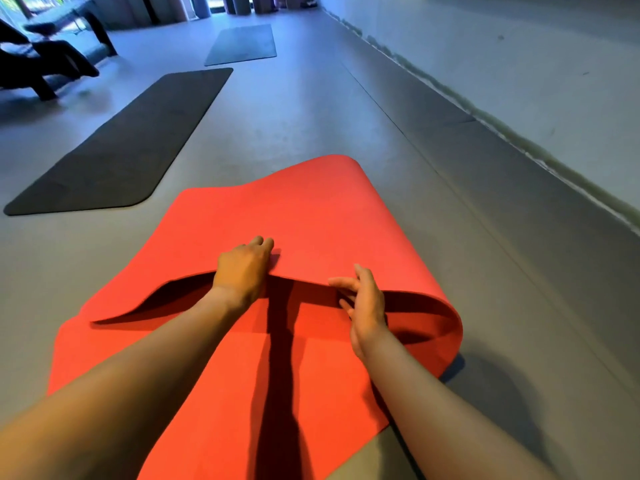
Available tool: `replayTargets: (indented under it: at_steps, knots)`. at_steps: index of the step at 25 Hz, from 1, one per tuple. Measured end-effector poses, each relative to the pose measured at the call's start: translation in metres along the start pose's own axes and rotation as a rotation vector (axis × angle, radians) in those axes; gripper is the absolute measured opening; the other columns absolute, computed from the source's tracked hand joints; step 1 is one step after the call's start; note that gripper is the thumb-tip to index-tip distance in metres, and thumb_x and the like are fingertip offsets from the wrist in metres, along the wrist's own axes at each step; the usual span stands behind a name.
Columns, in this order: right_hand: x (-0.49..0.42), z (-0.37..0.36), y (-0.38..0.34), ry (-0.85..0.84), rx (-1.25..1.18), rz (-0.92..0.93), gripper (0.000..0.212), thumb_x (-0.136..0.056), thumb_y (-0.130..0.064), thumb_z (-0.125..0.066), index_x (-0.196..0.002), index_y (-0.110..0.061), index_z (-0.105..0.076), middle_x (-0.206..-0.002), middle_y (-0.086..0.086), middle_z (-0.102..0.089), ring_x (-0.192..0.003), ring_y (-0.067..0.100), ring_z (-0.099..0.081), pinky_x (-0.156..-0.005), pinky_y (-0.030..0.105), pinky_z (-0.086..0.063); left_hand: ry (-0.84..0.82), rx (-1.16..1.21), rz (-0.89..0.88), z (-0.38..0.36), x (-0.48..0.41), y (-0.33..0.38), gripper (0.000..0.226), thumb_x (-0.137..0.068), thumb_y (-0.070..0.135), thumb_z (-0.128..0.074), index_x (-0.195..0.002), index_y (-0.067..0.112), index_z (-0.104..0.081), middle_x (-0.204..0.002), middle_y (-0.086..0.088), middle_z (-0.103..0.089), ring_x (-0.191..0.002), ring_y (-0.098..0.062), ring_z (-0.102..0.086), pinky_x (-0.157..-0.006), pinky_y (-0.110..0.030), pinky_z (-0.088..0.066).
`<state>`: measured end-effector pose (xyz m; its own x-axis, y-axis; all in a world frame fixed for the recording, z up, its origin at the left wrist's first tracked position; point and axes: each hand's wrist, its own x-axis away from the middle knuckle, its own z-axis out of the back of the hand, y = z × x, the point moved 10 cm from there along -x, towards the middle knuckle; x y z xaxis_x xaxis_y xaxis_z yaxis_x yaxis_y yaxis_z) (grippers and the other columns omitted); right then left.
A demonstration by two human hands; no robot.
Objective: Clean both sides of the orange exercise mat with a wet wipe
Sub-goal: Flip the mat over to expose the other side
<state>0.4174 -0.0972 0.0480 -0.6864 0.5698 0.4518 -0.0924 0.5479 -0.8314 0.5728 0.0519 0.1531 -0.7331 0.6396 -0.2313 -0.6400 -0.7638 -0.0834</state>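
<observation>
Gripping curled fold of smooth orange mat point(294, 209): L hand point(242, 268); R hand point(365, 303) beside.

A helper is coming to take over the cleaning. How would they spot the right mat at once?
On the grey floor, near the pale wall on the right, three mats lie. It is the nearest one, its upper flap held by the left hand. Unlike the flat black mat and grey mat beyond, this orange mat is folded over on itself.
</observation>
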Motion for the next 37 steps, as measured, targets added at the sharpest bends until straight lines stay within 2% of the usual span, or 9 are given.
replayTargets:
  at_steps: [3,6,11,14,16,23,27,31,37]
  knots:
    - [0.008,0.043,0.004,0.386,0.075,0.016,0.061,-0.099,-0.042,-0.047,-0.05,-0.011,-0.066,-0.055,0.008,-0.059,-0.061,0.022,-0.054,-0.06,0.031,-0.043,-0.11,0.03,0.095,-0.01,0.007,-0.017,0.019,-0.101,0.033,-0.051,-0.098,0.015,-0.049,-0.097,-0.008,-0.056,-0.085,-0.04,-0.066,-0.055,-0.038,-0.034]
    - [0.004,0.089,0.006,0.594,0.038,-0.015,0.059,-0.092,-0.042,-0.059,-0.042,-0.013,-0.062,-0.04,-0.002,-0.054,-0.056,0.025,-0.051,-0.06,0.033,-0.043,-0.189,0.067,0.14,-0.018,0.011,-0.033,0.017,-0.099,0.03,-0.054,-0.095,0.017,-0.043,-0.102,-0.008,-0.056,-0.091,-0.04,-0.065,-0.06,-0.04,-0.038]
    - [-0.014,0.094,-0.024,0.51,0.135,0.212,0.016,-0.077,-0.049,-0.076,-0.078,-0.034,-0.08,-0.078,-0.017,-0.075,-0.08,0.008,-0.066,-0.091,0.037,-0.056,-0.365,0.102,0.113,-0.046,0.021,-0.024,0.016,-0.099,0.027,-0.051,-0.106,0.016,-0.041,-0.108,-0.01,-0.049,-0.096,-0.041,-0.064,-0.064,-0.042,-0.041]
    - [-0.01,0.075,-0.067,0.433,0.364,0.434,0.045,-0.08,-0.036,-0.079,-0.123,-0.025,-0.071,-0.125,-0.005,-0.071,-0.119,0.014,-0.064,-0.104,0.025,-0.042,-0.467,0.072,0.128,-0.049,0.028,-0.013,0.024,-0.096,0.027,-0.051,-0.116,0.014,-0.046,-0.114,-0.014,-0.051,-0.101,-0.041,-0.064,-0.072,-0.042,-0.045]
    - [-0.001,0.058,-0.1,0.436,0.569,0.59,0.048,-0.083,-0.03,-0.077,-0.13,-0.024,-0.068,-0.127,0.0,-0.07,-0.12,0.022,-0.064,-0.101,0.028,-0.044,-0.493,0.068,0.132,-0.043,0.026,-0.004,0.03,-0.096,0.031,-0.048,-0.12,0.012,-0.047,-0.118,-0.017,-0.052,-0.104,-0.04,-0.063,-0.08,-0.042,-0.049]
    - [0.042,-0.02,-0.164,0.413,1.074,1.084,0.042,-0.081,-0.019,-0.066,-0.121,-0.028,-0.073,-0.072,0.015,-0.071,-0.073,0.038,-0.065,-0.079,0.045,-0.048,-0.218,0.462,-0.182,0.043,-0.03,0.115,0.108,-0.075,0.055,-0.064,-0.16,0.014,-0.012,-0.163,-0.016,-0.021,-0.15,-0.03,-0.027,-0.118,-0.043,-0.034]
    - [0.061,-0.062,-0.198,0.263,1.213,1.321,0.045,-0.063,-0.003,-0.074,-0.105,-0.02,-0.079,-0.061,0.015,-0.064,-0.057,0.036,-0.063,-0.062,0.041,-0.051,-0.058,0.629,-0.124,0.077,-0.044,0.127,0.086,-0.091,0.02,-0.058,-0.157,-0.002,-0.009,-0.165,-0.021,-0.012,-0.153,-0.03,-0.018,-0.121,-0.039,-0.026]
    - [0.074,-0.086,-0.231,0.129,1.218,1.491,0.036,-0.064,-0.004,-0.068,-0.096,-0.016,-0.079,-0.062,0.018,-0.064,-0.056,0.037,-0.062,-0.056,0.039,-0.052,0.012,0.632,-0.056,0.095,-0.054,0.117,0.08,-0.095,0.016,-0.056,-0.157,-0.002,-0.008,-0.167,-0.019,-0.007,-0.152,-0.031,-0.022,-0.117,-0.044,-0.033]
    - [0.061,-0.086,-0.243,0.185,0.974,1.423,0.028,-0.083,-0.027,-0.056,-0.099,-0.027,-0.079,-0.071,0.009,-0.072,-0.066,0.03,-0.064,-0.077,0.041,-0.051,0.215,0.482,-0.043,0.116,-0.07,0.095,0.077,-0.088,0.024,-0.061,-0.155,0.01,-0.026,-0.164,-0.011,-0.022,-0.142,-0.031,-0.04,-0.093,-0.05,-0.05]
